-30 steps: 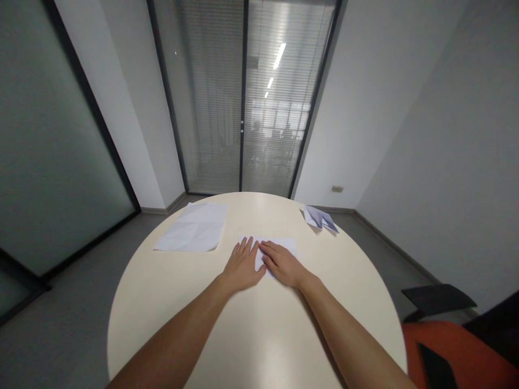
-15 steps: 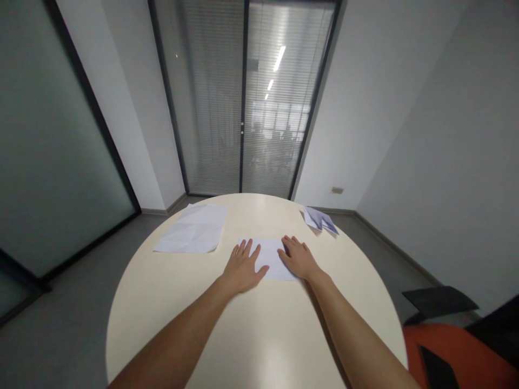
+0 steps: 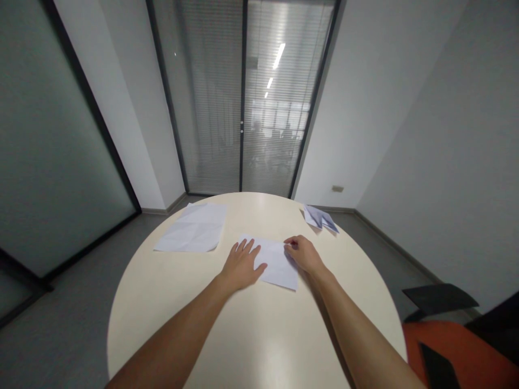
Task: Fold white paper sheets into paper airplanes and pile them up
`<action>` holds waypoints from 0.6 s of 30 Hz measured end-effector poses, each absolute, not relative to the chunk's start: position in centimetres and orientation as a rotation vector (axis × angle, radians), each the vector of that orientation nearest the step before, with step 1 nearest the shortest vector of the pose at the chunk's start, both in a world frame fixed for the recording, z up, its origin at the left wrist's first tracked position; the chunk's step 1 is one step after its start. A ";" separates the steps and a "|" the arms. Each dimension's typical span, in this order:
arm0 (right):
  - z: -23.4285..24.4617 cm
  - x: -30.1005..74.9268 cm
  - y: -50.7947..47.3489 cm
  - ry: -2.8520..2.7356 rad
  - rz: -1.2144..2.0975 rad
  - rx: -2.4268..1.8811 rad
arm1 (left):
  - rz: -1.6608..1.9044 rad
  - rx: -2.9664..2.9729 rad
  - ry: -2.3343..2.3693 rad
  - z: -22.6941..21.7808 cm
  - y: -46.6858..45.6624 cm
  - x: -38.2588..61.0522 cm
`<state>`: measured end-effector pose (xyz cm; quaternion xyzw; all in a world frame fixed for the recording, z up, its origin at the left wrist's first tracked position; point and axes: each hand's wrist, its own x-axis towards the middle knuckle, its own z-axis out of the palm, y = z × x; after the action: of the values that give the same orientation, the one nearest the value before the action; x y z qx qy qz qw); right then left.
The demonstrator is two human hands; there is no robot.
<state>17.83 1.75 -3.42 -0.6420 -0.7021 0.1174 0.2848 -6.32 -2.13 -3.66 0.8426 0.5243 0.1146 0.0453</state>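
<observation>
A white sheet of paper (image 3: 276, 266) lies on the round table between my hands, turned a little askew. My left hand (image 3: 242, 265) rests flat over its left side with the fingers spread. At the sheet's upper right edge, my right hand (image 3: 303, 253) has its thumb and fingers brought together in a pinch on the paper. My fingers hide part of that edge.
A larger creased sheet of paper (image 3: 193, 228) lies at the left of the round table (image 3: 259, 335). Near the far right edge stands a folded paper (image 3: 319, 218). An orange chair (image 3: 458, 351) with black armrests is at the lower right.
My right hand has gone from lying flat with fingers out to pinching the paper's upper right edge. The sheet has turned slightly, its lower right corner coming nearer. My left hand stays put.
</observation>
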 end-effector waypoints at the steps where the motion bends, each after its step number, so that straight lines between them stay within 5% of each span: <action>1: -3.5 17.9 1.8 -1.834 0.358 -1.714 | 0.352 2.564 1.616 -3.7 -2.1 -6.3; 18: -4.1 20.2 2.4 -1.496 1.015 -1.574 | 0.360 2.510 1.594 -4.4 -1.8 -6.3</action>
<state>20.22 2.38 -4.12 -0.6118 -0.5812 0.3945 0.3637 -6.27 -1.77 -4.38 0.8358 0.5307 0.1198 0.0734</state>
